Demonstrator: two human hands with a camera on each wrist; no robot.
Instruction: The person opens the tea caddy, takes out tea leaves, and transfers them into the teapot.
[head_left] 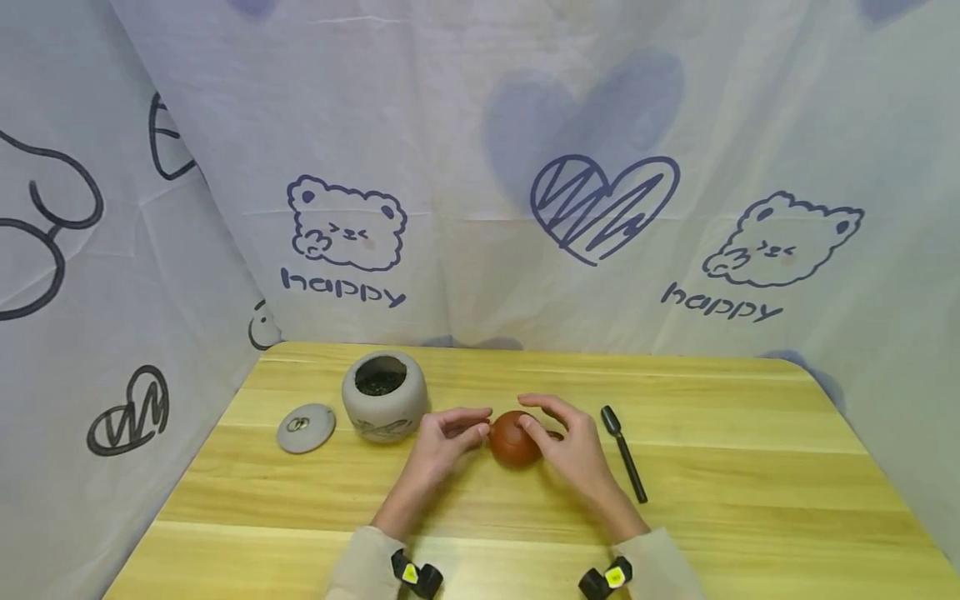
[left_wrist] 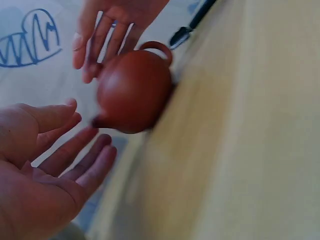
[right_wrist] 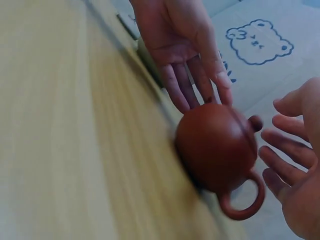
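A small reddish-brown clay teapot point(head_left: 510, 450) stands upright on the wooden table between the two hands. Its lid is on, with a round knob point(right_wrist: 255, 123) on top. The loop handle point(right_wrist: 245, 207) points toward the right side and the short spout point(left_wrist: 104, 121) toward the left. My left hand point(head_left: 442, 444) is beside the spout, fingers loosely extended; whether a fingertip touches it I cannot tell. My right hand point(head_left: 576, 443) hovers by the knob and handle with spread fingers, and in the right wrist view a gap separates them from the pot. Neither hand grips anything.
Left of the hands stands a grey round jar point(head_left: 408, 408), uncovered, with dark loose contents. Its flat grey lid point(head_left: 318, 429) lies farther left on the table point(head_left: 750, 467). A black scoop point(head_left: 628, 462) lies right of the right hand. A printed cloth point(head_left: 465, 275) hangs behind.
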